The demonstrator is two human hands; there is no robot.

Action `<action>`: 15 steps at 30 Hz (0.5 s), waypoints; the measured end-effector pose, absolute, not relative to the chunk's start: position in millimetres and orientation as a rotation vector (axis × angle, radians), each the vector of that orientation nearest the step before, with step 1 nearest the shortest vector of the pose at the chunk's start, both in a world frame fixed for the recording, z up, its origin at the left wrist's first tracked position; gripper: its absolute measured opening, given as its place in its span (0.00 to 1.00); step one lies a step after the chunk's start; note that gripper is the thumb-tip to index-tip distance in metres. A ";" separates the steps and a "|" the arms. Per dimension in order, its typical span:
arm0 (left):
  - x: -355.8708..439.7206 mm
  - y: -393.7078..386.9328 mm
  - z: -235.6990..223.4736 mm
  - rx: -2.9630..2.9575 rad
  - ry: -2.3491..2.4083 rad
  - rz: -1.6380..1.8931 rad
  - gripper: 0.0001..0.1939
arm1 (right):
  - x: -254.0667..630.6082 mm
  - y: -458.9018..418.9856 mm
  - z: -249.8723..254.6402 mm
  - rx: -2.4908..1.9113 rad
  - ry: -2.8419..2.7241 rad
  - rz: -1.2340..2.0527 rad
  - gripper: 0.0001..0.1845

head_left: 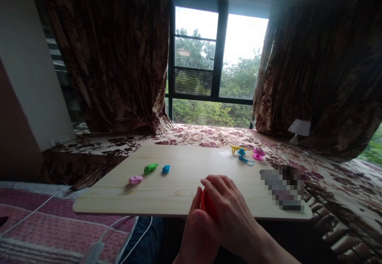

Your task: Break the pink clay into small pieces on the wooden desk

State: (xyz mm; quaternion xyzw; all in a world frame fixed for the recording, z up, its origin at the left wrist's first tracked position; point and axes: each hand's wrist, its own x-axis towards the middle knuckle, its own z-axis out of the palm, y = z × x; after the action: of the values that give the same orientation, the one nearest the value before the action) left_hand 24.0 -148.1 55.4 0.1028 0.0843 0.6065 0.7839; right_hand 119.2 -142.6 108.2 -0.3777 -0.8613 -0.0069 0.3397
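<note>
Above the table's near edge, my left hand (199, 226) and my right hand (227, 200) are cupped together. Between the palms shows part of a red-orange lump (209, 205), round and smooth, perhaps modelling clay; the fingers hide the rest. My right hand lies over it from the right and above, while my left hand supports it from below and the left. On the tabletop to the left lie a pink lump (135, 180), a green lump (151, 168) and a small blue lump (166, 169).
At the far right of the wooden table (185, 196) are a blue mushroom-shaped piece (241, 153), a yellow piece (235, 149) and a pink mushroom-shaped piece (258, 153). A pixelated dark object (282, 188) lies nearer. White cables and a power strip (94, 250) are lower left.
</note>
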 end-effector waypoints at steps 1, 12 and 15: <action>24.6 -148.0 55.7 0.206 0.181 1.281 0.14 | 118.0 -142.3 107.1 -0.990 -2.232 -0.031 0.27; 27.1 -149.0 35.4 0.276 0.118 1.352 0.19 | 114.8 -142.6 105.2 -0.972 -2.237 -0.017 0.26; 28.4 -149.6 43.7 0.273 0.161 1.349 0.19 | 114.1 -142.6 102.6 -0.972 -2.238 -0.013 0.26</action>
State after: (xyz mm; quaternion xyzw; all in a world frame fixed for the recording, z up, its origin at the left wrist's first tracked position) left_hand 28.4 -149.6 43.7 0.1259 0.0742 0.6217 0.7695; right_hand 114.1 -142.6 102.6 -0.3742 -0.8613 -0.0049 0.3436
